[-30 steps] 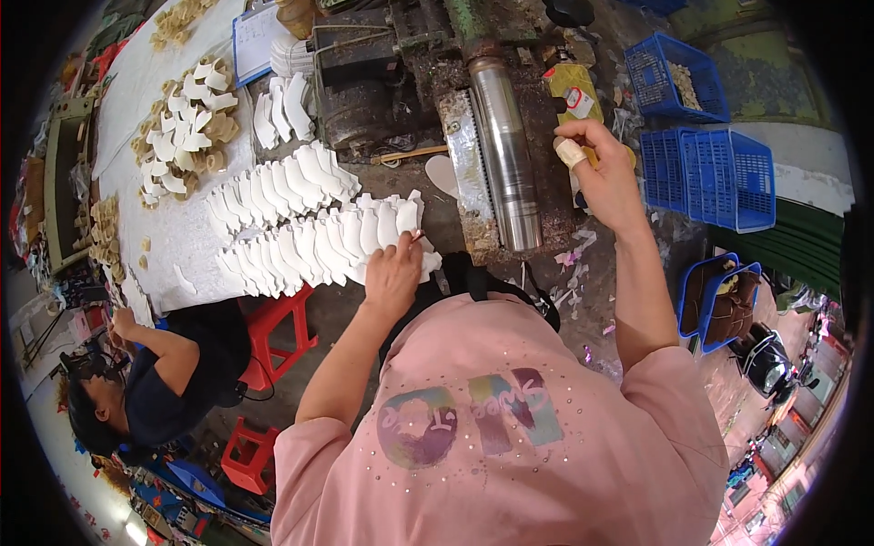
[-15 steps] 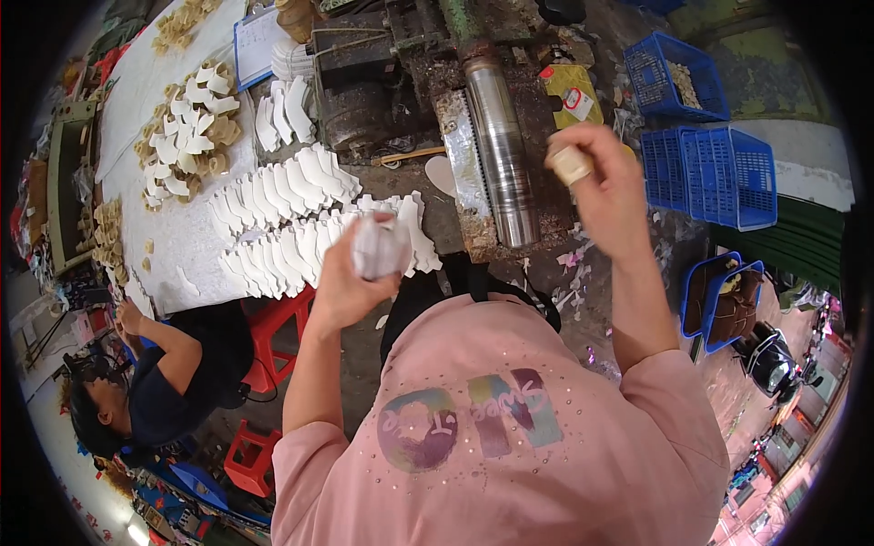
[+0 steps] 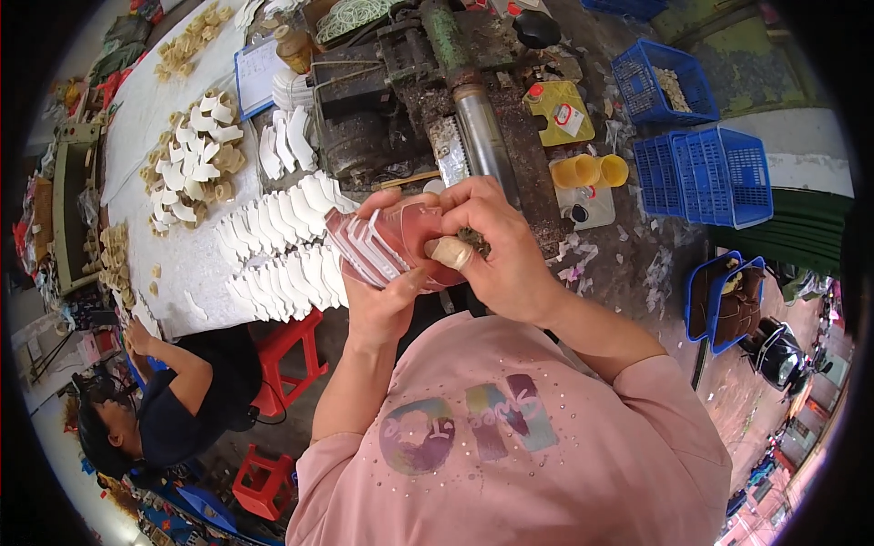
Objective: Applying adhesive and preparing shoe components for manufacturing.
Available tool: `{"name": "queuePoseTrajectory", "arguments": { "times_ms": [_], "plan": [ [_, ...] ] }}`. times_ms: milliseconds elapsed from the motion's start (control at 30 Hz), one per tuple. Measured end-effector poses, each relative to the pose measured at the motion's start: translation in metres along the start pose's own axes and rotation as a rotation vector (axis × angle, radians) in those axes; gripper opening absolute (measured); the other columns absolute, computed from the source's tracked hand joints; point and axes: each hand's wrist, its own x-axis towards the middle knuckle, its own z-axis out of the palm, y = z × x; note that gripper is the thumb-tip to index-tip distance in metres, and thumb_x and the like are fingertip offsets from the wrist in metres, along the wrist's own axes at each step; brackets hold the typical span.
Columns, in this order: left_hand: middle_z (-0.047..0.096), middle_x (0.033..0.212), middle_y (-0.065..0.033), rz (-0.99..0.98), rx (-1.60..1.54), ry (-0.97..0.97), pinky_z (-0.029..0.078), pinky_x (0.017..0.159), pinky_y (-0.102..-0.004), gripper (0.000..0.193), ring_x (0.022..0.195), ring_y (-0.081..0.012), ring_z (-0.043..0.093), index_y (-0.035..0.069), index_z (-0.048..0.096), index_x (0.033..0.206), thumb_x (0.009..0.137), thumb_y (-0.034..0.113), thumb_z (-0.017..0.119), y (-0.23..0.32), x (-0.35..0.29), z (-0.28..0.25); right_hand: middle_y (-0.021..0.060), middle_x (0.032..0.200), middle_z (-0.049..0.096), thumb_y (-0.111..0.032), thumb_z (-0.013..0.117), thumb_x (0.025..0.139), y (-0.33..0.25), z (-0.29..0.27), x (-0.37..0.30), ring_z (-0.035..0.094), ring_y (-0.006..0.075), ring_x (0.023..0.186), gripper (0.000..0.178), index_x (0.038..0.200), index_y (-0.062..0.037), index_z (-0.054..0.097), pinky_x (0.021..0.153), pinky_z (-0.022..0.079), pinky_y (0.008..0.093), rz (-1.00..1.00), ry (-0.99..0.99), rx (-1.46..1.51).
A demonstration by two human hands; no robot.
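Note:
In front of my chest, my left hand point(image 3: 382, 314) is wrapped round a pinkish, shiny curved piece with white raised strips point(image 3: 378, 241); its exact kind I cannot make out. My right hand point(image 3: 501, 250) pinches the piece's right edge between thumb and fingers. A tan cover point(image 3: 452, 253) sits on the right thumb. Beyond the hands lies a polished metal roller point(image 3: 482, 132), its near end hidden by my right hand. Rows of white curved pieces point(image 3: 296, 205) lie on the white-covered table point(image 3: 127, 264), left of my hands.
A heap of white and tan pieces point(image 3: 191, 164) and a clipboard point(image 3: 258, 77) lie on the table. Right of the roller are a yellow container point(image 3: 560, 114) and orange cups point(image 3: 592, 171). Blue crates point(image 3: 719, 177) stand farther right. Someone sits at left beside a red stool point(image 3: 289, 359).
My hands, apart before, have come together in front of my chest. The right hand has moved left from beside the roller and now grips the piece in my left hand.

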Motion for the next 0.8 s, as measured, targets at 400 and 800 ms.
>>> {"name": "queuePoseTrajectory", "arguments": {
  "times_ms": [400, 800],
  "plan": [
    [0.057, 0.097, -0.0099, 0.014, 1.245, -0.222, 0.047, 0.082, -0.0316, 0.059, 0.092, -0.0223, 0.058, 0.004, 0.049, 0.119, 0.062, -0.003, 0.062, -0.004, 0.016, -0.026, 0.0126, 0.074, 0.062, -0.016, 0.063, 0.081, 0.043, -0.123, 0.029, 0.060, 0.0317, 0.079, 0.014, 0.087, -0.0064, 0.055, 0.079, 0.038, 0.0413, 0.467, -0.394, -0.668],
    [0.050, 0.118, -0.0130, -0.025, 1.161, -0.198, 0.040, 0.095, -0.0345, 0.057, 0.109, -0.0299, 0.052, 0.002, 0.055, 0.113, 0.057, 0.000, 0.064, 0.004, 0.016, -0.034, 0.0108, 0.087, 0.064, -0.007, 0.059, 0.083, 0.055, -0.099, 0.017, 0.061, 0.0200, 0.081, 0.020, 0.102, -0.0012, 0.060, 0.076, 0.046, 0.0303, 0.461, -0.040, -0.375]
  ]
}}
